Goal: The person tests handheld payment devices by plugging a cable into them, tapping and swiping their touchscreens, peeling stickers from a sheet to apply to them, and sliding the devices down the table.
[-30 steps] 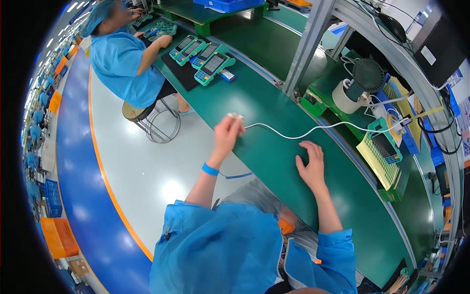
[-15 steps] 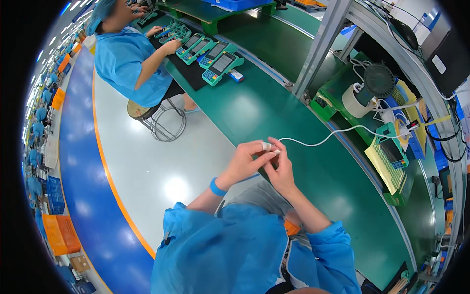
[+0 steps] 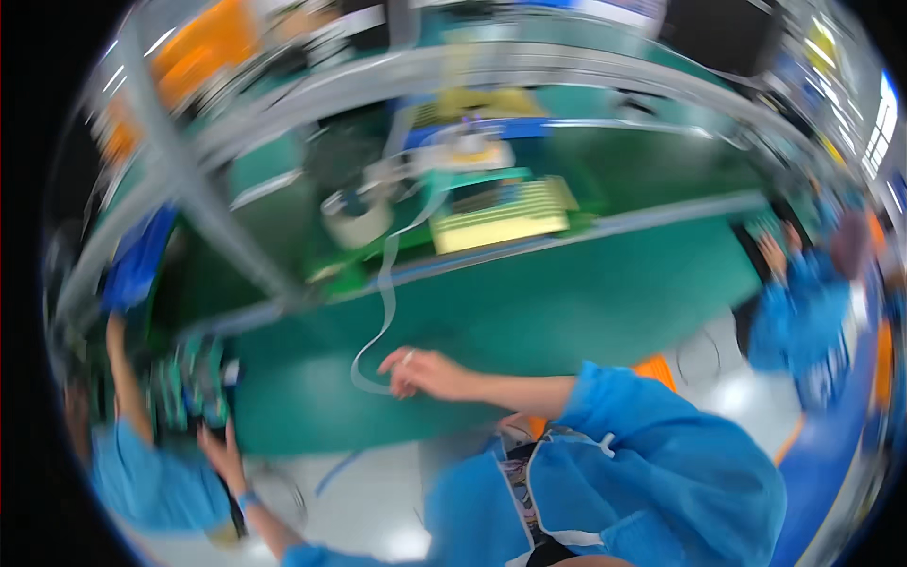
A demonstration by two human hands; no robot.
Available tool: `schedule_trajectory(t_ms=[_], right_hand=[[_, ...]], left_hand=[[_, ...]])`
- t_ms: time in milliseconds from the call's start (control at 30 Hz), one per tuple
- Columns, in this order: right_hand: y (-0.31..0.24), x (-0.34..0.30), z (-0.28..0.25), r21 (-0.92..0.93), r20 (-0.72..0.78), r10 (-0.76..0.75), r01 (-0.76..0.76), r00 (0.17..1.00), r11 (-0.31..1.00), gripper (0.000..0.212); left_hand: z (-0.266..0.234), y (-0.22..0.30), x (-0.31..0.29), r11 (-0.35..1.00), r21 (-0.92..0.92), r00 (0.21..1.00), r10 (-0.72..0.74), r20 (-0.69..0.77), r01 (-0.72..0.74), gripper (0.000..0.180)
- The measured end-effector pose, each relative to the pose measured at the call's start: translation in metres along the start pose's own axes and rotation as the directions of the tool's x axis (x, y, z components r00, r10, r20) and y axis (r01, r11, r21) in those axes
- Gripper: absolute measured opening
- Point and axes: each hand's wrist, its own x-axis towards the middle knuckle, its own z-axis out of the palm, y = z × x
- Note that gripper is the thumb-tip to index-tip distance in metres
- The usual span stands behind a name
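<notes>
The picture is smeared by motion. My right hand (image 3: 425,373) rests on the green bench mat (image 3: 586,302), fingers pinched on the end of a thin white strip (image 3: 385,283). The strip loops beside the hand and runs up to a white roll (image 3: 359,215) at the back of the bench. My left hand (image 3: 222,455), with a blue wristband, is far off at the lower left by the bench edge, next to some blurred green devices (image 3: 189,387). Whether it grips anything is too blurred to tell.
A yellow ribbed tray (image 3: 505,215) sits behind the mat. A grey frame post (image 3: 203,217) slants across the left. One co-worker in blue sits at the right (image 3: 803,312), and another's arm (image 3: 118,373) shows at the far left. Pale floor (image 3: 378,491) lies below the bench.
The view has swung sharply and blurred. My hands, together on the strip half a second ago, have parted: the left went to the lower left, the right stays on the strip.
</notes>
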Motion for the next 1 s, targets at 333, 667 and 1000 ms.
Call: schedule_trajectory(t_ms=[333,667,1000], right_hand=[[-0.015,-0.025,-0.021,-0.051,-0.176,-0.202,0.196,0.963,0.979,0.034],[-0.037,-0.203,-0.116,-0.263,-0.723,-0.214,0.025,0.657,0.964,0.031],[-0.039,-0.235,-0.116,-0.370,-0.822,-0.287,-0.079,0.492,0.926,0.032]], left_hand=[[-0.043,-0.025,0.045,0.780,0.362,0.854,0.510,0.104,-0.510,0.011],[0.023,-0.001,0.054,0.646,0.153,0.598,0.755,-0.270,-0.747,0.016],[-0.032,0.196,-0.072,0.767,0.168,0.749,0.513,0.419,-0.619,0.034]])
